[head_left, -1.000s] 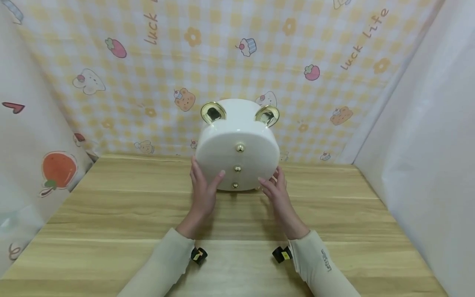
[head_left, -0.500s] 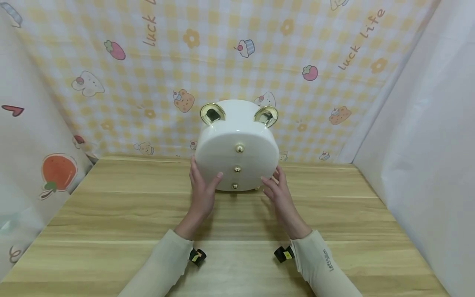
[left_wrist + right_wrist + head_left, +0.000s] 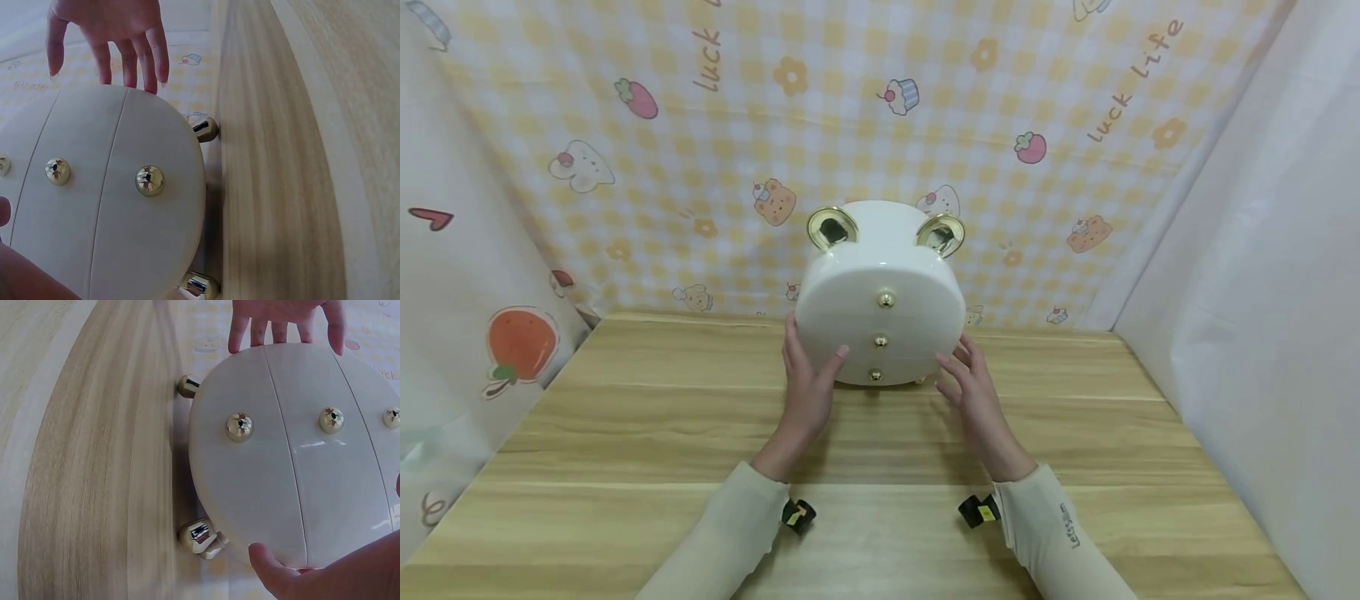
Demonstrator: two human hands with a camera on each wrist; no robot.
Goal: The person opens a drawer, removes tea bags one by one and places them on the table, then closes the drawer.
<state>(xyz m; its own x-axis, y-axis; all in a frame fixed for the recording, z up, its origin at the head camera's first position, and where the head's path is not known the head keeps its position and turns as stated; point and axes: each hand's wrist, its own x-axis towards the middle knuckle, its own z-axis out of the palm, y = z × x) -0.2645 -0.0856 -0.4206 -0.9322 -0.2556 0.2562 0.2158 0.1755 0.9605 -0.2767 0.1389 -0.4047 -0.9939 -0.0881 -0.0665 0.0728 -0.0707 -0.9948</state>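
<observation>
Toward the back of the wooden table (image 3: pixel 625 433), before the checked cloth (image 3: pixel 715 142), I see a rounded white box (image 3: pixel 850 308) between two hands — three gold knobs (image 3: pixel 881 342) down its front, two gold rings (image 3: pixel 940 237) on top, gold feet (image 3: pixel 206 130) underneath. The left hand (image 3: pixel 808 392) spreads wide along one side, fingers mostly straight, thumb laid on the front. The right hand (image 3: pixel 976 390) is at the lower opposite side, loose rather than clenched — its thumb at the front's edge. Whether the feet quite touch the wood I cannot tell
</observation>
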